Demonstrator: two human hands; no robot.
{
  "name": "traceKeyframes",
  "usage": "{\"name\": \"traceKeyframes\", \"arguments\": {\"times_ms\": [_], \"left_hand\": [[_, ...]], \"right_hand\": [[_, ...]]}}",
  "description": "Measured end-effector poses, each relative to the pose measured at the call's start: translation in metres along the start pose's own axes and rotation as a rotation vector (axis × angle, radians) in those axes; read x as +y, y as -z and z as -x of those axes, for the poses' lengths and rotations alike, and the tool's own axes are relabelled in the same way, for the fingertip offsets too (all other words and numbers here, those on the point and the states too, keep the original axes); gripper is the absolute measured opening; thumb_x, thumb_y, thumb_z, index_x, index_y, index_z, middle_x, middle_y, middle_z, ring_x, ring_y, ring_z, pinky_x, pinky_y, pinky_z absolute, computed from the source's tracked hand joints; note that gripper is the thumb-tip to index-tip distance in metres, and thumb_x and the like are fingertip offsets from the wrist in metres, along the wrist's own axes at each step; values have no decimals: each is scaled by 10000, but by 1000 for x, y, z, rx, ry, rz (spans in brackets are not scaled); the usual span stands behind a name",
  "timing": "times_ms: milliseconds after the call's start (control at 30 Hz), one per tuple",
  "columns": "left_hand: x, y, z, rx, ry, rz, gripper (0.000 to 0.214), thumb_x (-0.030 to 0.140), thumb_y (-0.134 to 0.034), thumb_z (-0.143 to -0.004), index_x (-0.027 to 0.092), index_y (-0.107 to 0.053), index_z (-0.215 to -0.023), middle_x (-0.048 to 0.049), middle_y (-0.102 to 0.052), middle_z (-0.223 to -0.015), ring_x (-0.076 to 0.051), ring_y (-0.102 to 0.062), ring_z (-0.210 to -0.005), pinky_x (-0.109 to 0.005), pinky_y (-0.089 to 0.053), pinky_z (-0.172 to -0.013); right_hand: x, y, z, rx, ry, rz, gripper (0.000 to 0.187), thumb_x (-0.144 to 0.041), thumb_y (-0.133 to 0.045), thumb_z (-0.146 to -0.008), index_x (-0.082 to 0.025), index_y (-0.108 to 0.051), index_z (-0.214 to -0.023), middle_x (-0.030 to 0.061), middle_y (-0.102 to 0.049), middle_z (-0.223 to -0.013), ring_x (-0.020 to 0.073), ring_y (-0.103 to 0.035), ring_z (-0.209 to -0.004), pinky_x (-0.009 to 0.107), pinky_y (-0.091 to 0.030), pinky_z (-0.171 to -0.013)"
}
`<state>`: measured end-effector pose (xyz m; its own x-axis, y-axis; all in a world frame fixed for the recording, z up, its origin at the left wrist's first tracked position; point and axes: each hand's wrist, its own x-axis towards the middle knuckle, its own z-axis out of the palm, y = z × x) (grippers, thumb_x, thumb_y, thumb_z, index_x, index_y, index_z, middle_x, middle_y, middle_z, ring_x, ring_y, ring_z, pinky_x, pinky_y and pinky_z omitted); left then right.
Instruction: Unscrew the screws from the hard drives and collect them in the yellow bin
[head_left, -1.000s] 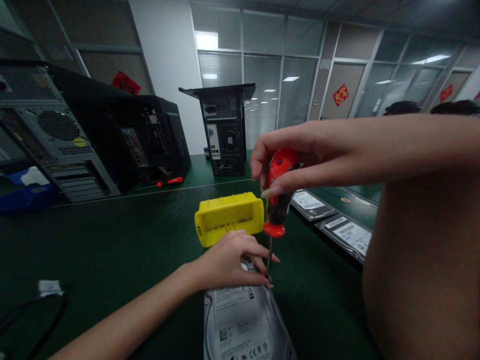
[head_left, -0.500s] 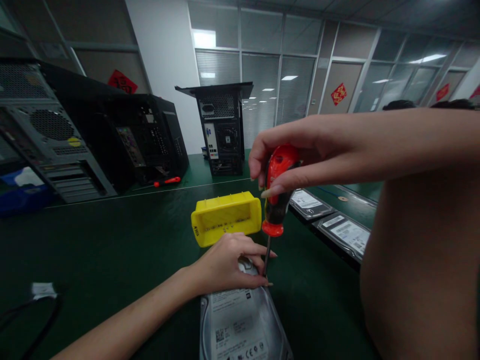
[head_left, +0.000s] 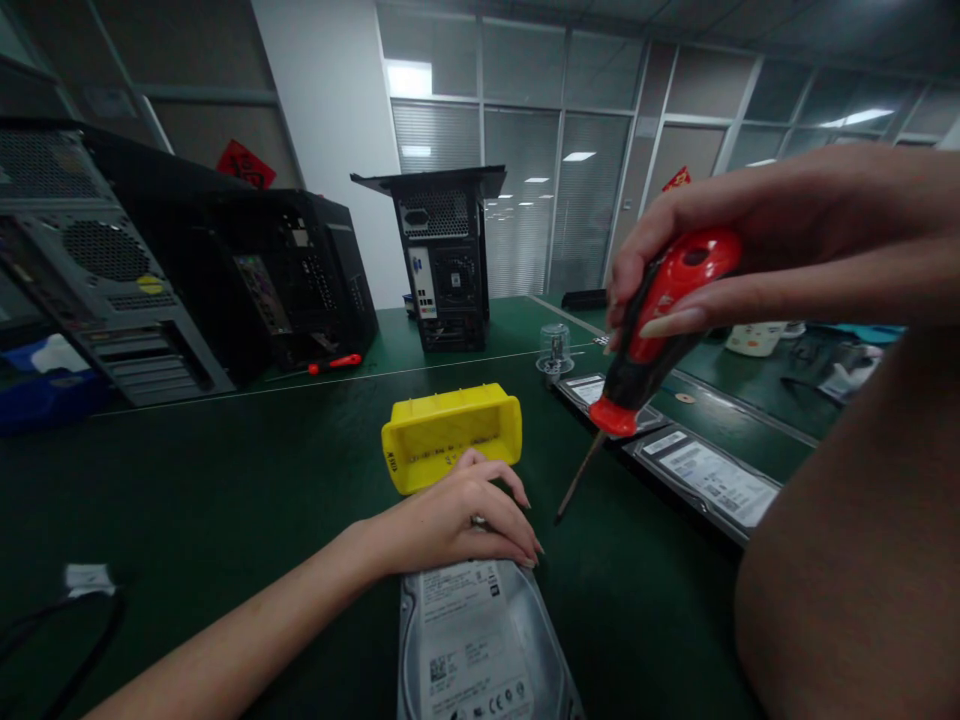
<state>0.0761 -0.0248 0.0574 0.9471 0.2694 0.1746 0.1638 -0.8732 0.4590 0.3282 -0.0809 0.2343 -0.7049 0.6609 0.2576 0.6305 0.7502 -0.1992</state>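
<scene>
1. Head view, hands: the left hand (head_left: 457,520) lies palm down on the far end of the silver labelled hard drive (head_left: 480,640), just in front of the yellow plastic bin (head_left: 450,435). Its fingers are loosely bent and grip nothing I can make out. The right hand (head_left: 750,240) is closed around the red-and-black-handled screwdriver (head_left: 652,330), to the right of the bin and above it. The shaft slants down-left, and its tip hangs in the air near the left fingertips.
2. Head view, surroundings: a row of dark-cased hard drives (head_left: 705,475) lies right of the bin on the green table mat (head_left: 225,480). A black computer tower (head_left: 450,260) stands behind the bin.
3. Risk, as I judge it: the tip could jab the left fingers or scratch the drive's lid if it comes down off target. The drive could also skid if the left hand presses too lightly.
</scene>
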Motion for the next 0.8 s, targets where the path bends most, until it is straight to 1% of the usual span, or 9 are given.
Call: {"name": "traceKeyframes", "arguments": {"times_ms": [100, 233, 300, 433, 533, 600, 700, 800], "left_hand": [[-2, -4, 0, 19, -7, 7, 108, 172, -666, -849, 242, -723, -908, 34, -747, -923, -175, -549, -1026, -312, -309, -928], [-3, -8, 1, 59, -30, 19, 107, 163, -665, -847, 233, -723, -904, 21, -745, -888, -164, -574, -973, -293, -352, -896], [-1, -11, 3, 81, -41, -9, 115, 164, -649, -858, 234, -719, -916, 12, -742, -878, -169, -580, -958, -298, -367, -887], [6, -17, 8, 139, -33, -135, 121, 177, -590, -898, 215, -700, -933, -4, -736, -888, -182, -578, -954, -312, -369, -859], [14, -22, 12, 197, -43, -257, 126, 194, -553, -926, 203, -677, -943, 5, -738, -913, -186, -572, -978, -321, -330, -842], [18, -25, 13, 265, -57, -341, 114, 209, -551, -933, 209, -665, -942, 24, -741, -917, -189, -567, -1004, -331, -291, -840], [23, -31, 14, 363, -68, -458, 92, 210, -565, -928, 214, -652, -897, 47, -743, -902, -188, -572, -1000, -334, -266, -814], [28, -36, 13, 399, -86, -553, 128, 194, -531, -944, 201, -636, -872, 37, -742, -882, -191, -582, -985, -337, -272, -793]], "right_hand": [[0, 0, -3, -21, 17, -8, 268, -438, -547, -848, -277, -611, -1053, -85, -660, -956, 97, -667, -808, 123, -526, -612], [1, -1, -6, -50, 33, 13, 282, -439, -531, -867, -273, -600, -1085, -76, -666, -945, 85, -660, -743, 88, -469, -479], [2, -1, -7, -59, 51, 27, 283, -431, -524, -873, -276, -599, -1097, -73, -662, -950, 82, -656, -748, 86, -466, -484], [4, -2, -6, -72, 67, 2, 280, -386, -550, -864, -277, -600, -1118, -58, -651, -980, 92, -661, -803, 98, -518, -599], [6, -2, -8, -78, 56, -40, 289, -373, -565, -858, -281, -588, -1132, -56, -655, -990, 100, -661, -826, 117, -534, -657], [6, -2, -9, -85, 74, -62, 279, -392, -551, -863, -267, -593, -1108, -62, -659, -964, 93, -658, -814, 108, -521, -633], [3, -1, -8, -99, 97, -71, 265, -406, -543, -869, -225, -608, -1051, -55, -658, -892, 77, -644, -750, 88, -480, -535], [-3, 0, -5, -108, 49, -55, 280, -424, -548, -867, -217, -608, -1046, -38, -649, -891, 72, -620, -712, 100, -456, -485]]}}
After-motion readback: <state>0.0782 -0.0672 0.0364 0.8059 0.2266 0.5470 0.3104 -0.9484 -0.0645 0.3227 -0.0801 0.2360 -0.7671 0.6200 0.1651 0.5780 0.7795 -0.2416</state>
